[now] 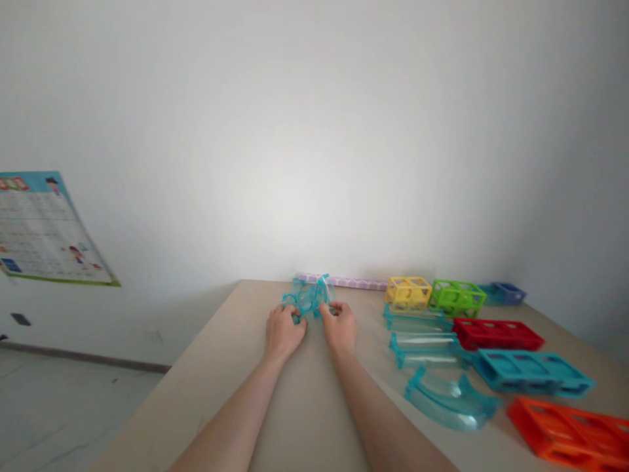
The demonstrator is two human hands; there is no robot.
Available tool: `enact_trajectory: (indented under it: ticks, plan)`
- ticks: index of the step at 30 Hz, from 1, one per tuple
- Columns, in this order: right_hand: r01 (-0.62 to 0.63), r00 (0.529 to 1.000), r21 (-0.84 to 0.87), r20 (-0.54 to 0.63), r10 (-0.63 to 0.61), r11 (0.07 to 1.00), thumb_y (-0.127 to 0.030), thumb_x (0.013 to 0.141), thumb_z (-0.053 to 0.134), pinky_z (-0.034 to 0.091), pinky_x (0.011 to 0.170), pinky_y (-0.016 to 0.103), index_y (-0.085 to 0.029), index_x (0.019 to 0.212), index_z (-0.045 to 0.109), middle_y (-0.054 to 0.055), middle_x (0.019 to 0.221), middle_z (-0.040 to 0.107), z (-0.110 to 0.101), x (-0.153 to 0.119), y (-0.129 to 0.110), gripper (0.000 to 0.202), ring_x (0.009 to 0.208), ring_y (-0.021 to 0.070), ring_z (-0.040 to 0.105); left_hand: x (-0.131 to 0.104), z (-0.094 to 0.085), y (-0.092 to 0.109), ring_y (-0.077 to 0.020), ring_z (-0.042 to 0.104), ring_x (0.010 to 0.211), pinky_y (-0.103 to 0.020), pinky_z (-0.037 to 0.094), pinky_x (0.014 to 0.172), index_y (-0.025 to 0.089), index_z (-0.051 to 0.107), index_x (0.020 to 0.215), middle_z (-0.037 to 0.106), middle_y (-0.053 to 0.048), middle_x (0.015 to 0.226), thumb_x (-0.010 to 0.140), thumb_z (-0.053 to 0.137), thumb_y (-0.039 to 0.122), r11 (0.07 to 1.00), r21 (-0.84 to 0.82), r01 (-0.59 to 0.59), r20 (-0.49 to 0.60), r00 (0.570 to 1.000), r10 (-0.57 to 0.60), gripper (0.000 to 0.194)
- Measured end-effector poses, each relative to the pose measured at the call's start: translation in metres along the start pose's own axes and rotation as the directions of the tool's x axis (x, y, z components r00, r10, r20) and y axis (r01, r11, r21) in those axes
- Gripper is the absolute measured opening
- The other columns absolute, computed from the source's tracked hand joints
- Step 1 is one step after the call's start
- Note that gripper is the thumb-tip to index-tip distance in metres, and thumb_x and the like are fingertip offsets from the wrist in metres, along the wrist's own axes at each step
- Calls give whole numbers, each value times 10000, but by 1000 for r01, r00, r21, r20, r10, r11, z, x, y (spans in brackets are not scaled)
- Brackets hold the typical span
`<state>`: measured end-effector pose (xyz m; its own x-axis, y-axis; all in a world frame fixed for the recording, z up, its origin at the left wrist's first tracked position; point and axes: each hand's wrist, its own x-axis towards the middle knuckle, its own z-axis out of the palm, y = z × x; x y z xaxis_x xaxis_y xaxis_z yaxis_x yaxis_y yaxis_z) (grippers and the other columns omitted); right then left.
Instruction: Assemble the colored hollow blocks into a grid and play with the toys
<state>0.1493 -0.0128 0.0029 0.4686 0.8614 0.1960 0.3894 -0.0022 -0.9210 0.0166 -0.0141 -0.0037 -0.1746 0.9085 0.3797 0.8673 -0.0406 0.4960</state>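
Note:
At the far end of the table, a cluster of clear teal plastic track pieces (305,300) lies between and beyond my hands. My left hand (285,333) is closed, its fingers curled on the near left part of the cluster. On the other side my right hand (341,326) pinches a curved teal track piece (322,290), thumb towards the middle. My fingers hide part of the pieces, and I cannot tell how they join.
A patterned purple strip (363,284) lies along the wall. To the right are yellow (407,292), green (458,297), red (496,334), blue (534,372) and orange (572,432) open-frame blocks. Straight teal troughs (428,350) and a curved trough (449,401) lie beside them.

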Motion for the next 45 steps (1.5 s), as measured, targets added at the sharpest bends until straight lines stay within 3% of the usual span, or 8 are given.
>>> enact_trajectory:
  ticks: [6,9,12,17,26,31,37,45]
  plan:
    - [-8,1000,181,0,8,983,-427,723,577,453,591,263,-145,914,653,63,732,684,5,1,4,349,675,205,630,-5,2,-3,-228,541,1013,-386,443,947,199,509,1259,519,-102,1099,741,672,224,967,-200,-156,-162,979,124,544]
    - [-26,1000,273,22,20,962,-419,709,592,438,509,244,-154,849,645,31,653,658,6,0,4,305,568,175,598,-3,7,-4,-218,548,933,-400,466,921,243,648,1129,467,-104,1108,787,659,281,944,-238,-230,-144,969,200,344]
    - [-54,998,361,33,45,931,-411,714,576,418,447,231,-159,811,618,14,625,633,6,2,3,273,491,147,558,3,11,-7,-204,551,875,-374,482,874,198,711,903,484,-92,992,839,598,301,946,-254,-200,-201,968,151,166]
    - [-88,995,482,-5,103,872,-412,737,521,390,407,229,-176,759,556,12,654,615,5,4,3,239,456,125,520,11,10,-14,-177,543,733,-326,469,760,166,611,648,513,-55,785,881,517,368,953,-286,-103,-231,972,36,323]
    - [-49,992,541,-68,102,840,-434,747,478,368,440,227,-201,747,508,-28,596,523,4,3,7,235,499,129,484,7,10,-13,-168,530,684,-287,418,698,188,567,641,524,-13,701,776,612,290,942,-330,-58,-184,983,-4,175]
    - [2,999,459,34,-20,888,-398,736,552,365,466,221,-185,750,562,-28,594,531,-18,-23,11,214,521,126,476,5,5,-13,-170,530,662,-287,410,692,198,595,705,551,4,664,726,648,280,898,-441,-7,-194,977,-88,100]
    - [23,982,356,166,-87,934,-402,735,563,372,483,233,-182,845,611,-43,572,531,-27,-28,11,250,503,137,470,8,1,-12,-169,548,604,-279,411,619,183,591,686,570,0,607,728,632,387,749,-653,111,-193,932,-306,212]
    - [53,983,190,165,-85,980,-419,709,612,377,571,248,-177,870,675,-24,598,553,-18,-16,9,297,600,167,520,6,2,0,-128,545,561,-250,447,555,139,624,770,594,3,633,635,704,445,368,-922,123,-49,904,-425,345]
